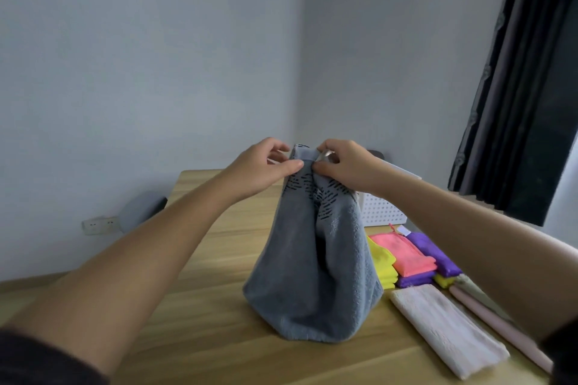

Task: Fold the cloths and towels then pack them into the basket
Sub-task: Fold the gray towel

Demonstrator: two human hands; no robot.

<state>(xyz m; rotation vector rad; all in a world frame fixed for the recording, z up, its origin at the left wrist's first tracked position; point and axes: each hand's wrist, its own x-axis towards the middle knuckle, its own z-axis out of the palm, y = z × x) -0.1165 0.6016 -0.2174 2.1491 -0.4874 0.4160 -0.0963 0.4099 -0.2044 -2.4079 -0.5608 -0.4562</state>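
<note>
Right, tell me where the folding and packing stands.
Done: coloured cloths and a pale towel lie folded on the table near the white basket. In hand: left hand and right hand pinch the grey towel by its top edge. Left: fold it, then pack everything; the basket's inside is hidden.

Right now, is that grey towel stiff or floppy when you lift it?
Probably floppy: the grey towel hangs in soft folds from where the left hand and right hand pinch its top edge. It looks thick and fluffy, so likely heavier than the small folded cloths beside it. Its fuzzy surface probably isn't slippery.
</note>
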